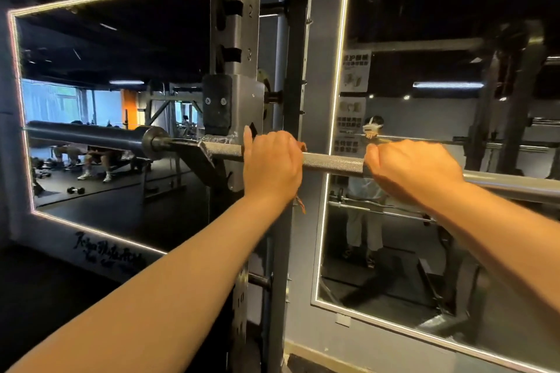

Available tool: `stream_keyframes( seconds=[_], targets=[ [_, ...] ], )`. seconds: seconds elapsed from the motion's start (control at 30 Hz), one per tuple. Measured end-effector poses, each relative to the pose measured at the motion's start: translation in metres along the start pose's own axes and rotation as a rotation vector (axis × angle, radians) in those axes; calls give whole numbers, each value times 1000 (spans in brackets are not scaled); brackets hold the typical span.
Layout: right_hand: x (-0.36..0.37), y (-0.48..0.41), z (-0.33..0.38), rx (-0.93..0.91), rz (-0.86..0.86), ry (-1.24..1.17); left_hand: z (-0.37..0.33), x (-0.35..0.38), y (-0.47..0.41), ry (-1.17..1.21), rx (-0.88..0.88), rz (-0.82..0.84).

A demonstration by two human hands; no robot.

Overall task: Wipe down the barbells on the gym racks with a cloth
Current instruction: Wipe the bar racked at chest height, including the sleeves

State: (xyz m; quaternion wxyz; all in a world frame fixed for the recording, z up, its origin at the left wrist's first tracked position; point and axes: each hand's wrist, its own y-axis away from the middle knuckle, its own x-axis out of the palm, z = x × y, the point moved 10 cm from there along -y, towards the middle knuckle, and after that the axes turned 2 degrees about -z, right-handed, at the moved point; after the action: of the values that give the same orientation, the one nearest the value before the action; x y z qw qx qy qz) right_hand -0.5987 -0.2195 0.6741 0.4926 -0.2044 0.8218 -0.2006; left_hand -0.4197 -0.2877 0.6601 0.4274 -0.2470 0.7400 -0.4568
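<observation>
Left hand (272,163) clasps cloth (301,147) round barbell (333,164) | right hand (415,166) grips it | upright (249,35) numbered 1-3

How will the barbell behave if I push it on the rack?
The barbell is a round metal shaft lying on the rack hook, so it would probably roll or slide rather than bend. Its thick sleeve suggests it is heavy. The knurled part likely keeps the left hand and right hand from slipping.
</observation>
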Motion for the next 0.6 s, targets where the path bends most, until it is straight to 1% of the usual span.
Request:
stream_keyframes(
  seconds=[0.1, 0.17, 0.27, 0.3, 0.37, 0.43, 0.53, 0.6],
  targets=[
    [2, -7, 3, 22, 70, -65, -15, 5, 11, 36, 68, -2],
    [-8, -16, 25, -51, 73, -52, -14, 6, 14, 66, 144, -7],
    [-19, -32, 70, -200, 19, -65, -9, 8, 9, 2, 294, 35],
    [-18, -35, 80, -219, -2, -69, -4, 5, 6, -3, 307, 25],
    [-15, -38, 89, -211, -71, -51, 12, -7, -3, -10, 267, -50],
    [-15, -40, 87, -165, -129, -59, 28, -12, -9, -10, 183, -108],
    [-18, -42, 83, -144, -169, -74, 26, -10, -6, 124, 48, -150],
    [-19, -42, 82, -145, -184, -53, 15, -9, 5, 227, 21, -189]
  ],
)
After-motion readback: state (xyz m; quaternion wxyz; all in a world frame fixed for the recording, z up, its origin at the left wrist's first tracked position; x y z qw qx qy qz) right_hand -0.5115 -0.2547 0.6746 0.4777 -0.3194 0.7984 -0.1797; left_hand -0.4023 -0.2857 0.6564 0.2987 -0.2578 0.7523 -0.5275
